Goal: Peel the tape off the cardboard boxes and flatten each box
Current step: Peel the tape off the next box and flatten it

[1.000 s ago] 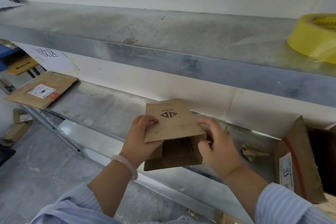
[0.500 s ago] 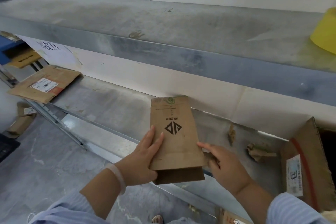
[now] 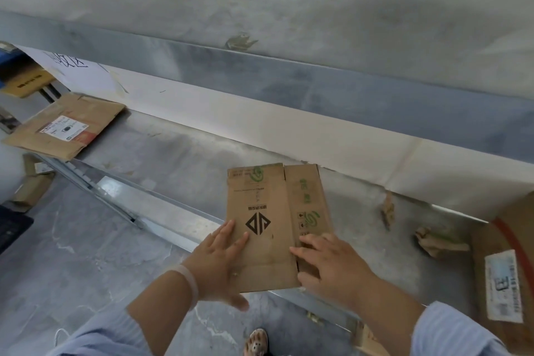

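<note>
One flattened cardboard box [image 3: 265, 240] at shelf [image 3: 173, 165] front edge; left hand [image 3: 219, 266] and right hand [image 3: 335, 269] press it, fingers straight. Second flattened box [image 3: 63, 127] at left end.

Matt brown cardboard box [image 3: 268, 228] flattened with printed logo, dull scuffed grey metal shelf [image 3: 179, 170], crumpled brown paper scrap [image 3: 436, 241], glossy white shipping label [image 3: 504, 286], smooth translucent wrist bangle [image 3: 189, 280]

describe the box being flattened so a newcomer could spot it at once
Find the lower metal shelf. Near its front edge a flat brown box lies under the left hand and right hand. Unlike the other flat box at the shelf's left end, which bears a white shipping label, this one shows a black diamond logo and green print.
</note>
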